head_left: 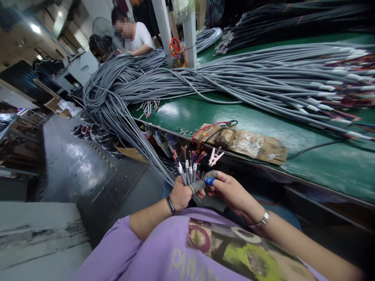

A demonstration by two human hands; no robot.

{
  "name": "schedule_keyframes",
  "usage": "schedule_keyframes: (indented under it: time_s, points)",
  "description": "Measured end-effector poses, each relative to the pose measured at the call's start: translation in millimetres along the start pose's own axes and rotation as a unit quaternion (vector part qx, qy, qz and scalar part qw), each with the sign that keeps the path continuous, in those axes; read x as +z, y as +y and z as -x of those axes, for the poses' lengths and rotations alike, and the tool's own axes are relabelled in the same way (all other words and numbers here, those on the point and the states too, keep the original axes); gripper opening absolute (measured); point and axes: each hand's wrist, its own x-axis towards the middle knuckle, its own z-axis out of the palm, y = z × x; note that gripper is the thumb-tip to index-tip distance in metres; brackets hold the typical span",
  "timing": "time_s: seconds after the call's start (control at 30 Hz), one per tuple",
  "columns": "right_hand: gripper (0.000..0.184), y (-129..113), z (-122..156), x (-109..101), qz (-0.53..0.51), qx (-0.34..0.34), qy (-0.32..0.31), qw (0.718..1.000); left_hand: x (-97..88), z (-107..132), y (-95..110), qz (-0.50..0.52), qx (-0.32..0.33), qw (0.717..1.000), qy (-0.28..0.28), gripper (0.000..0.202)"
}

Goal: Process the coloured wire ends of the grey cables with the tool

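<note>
My left hand [183, 192] is closed round several grey cables [187, 175], their ends pointing up with white tape and fanned coloured wires. A grey cover wraps its thumb. Close beside it, my right hand [224, 187] pinches at the thin coloured wires [199, 174] of one cable end, with blue tape and a grey cover on its fingertips. From the left hand, the cables run up to a big grey bundle [108, 86] draped over the bench edge. Just above the hands, a pale pink clip [215, 157] sits at the bench edge.
A worn wooden board [254, 146] with red and black leads lies on the green bench [175, 117]. Stripped cable ends [331, 93] spread at the right. Orange scissors [175, 47] stand by a post. A co-worker [137, 37] sits beyond; a fan [102, 29] is behind.
</note>
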Motion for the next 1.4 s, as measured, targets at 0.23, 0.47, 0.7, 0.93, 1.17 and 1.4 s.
schedule_keyframes:
  time_s: [0.23, 0.47, 0.7, 0.93, 1.17, 1.4]
  points:
    - [0.042, -4, -2, 3, 0.002, 0.005, -0.010, 1.000, 0.3, 0, 1, -0.007, 0.011, 1.000, -0.004, 0.033]
    - [0.034, -3, 2, 2, -0.030, -0.020, -0.046, 0.998, -2.4, -2, -1, -0.026, 0.008, 1.000, 0.014, 0.037]
    - [0.029, 2, -1, 1, -0.137, 0.052, 0.021, 0.989, 0.3, -2, 3, 0.003, 0.030, 0.999, 0.043, 0.036]
    - [0.035, -5, 2, -1, -0.128, 0.002, 0.008, 0.992, 1.3, -1, 10, 0.001, 0.000, 0.999, 0.037, 0.041]
    - [0.038, -14, 2, 15, -0.074, -0.039, 0.000, 0.996, 3.1, 0, 7, 0.003, -0.021, 0.999, 0.027, 0.040]
    - [0.042, -13, 2, 15, -0.076, -0.035, -0.006, 0.996, 3.9, 1, 9, -0.002, -0.020, 1.000, 0.017, 0.041]
